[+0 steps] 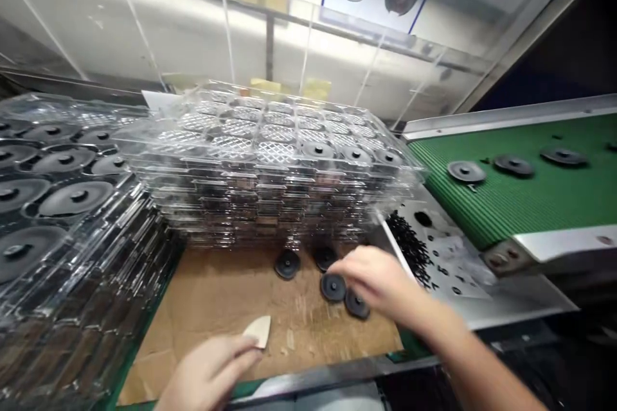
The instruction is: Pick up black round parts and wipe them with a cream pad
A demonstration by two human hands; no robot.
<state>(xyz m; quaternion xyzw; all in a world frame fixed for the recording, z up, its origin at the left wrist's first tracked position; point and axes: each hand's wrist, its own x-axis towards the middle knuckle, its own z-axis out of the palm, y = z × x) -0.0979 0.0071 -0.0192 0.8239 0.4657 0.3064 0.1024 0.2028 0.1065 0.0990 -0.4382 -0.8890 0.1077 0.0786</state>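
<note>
Fingertips [343,264] of right hand [376,279] curled, grip unclear, just above black discs [332,287] on cardboard sheet [216,308]; left hand [207,372] pinches pale wedge [258,331]. Stacked clear plastic trays [270,167] stand beyond, blocking far side; green conveyor belt [511,186] to right.

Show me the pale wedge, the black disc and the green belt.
Pale wedge [259,331]: head view, its face.
Black disc [333,287]: head view, centre hub.
Green belt [525,199]: head view, bare ribs.
</note>
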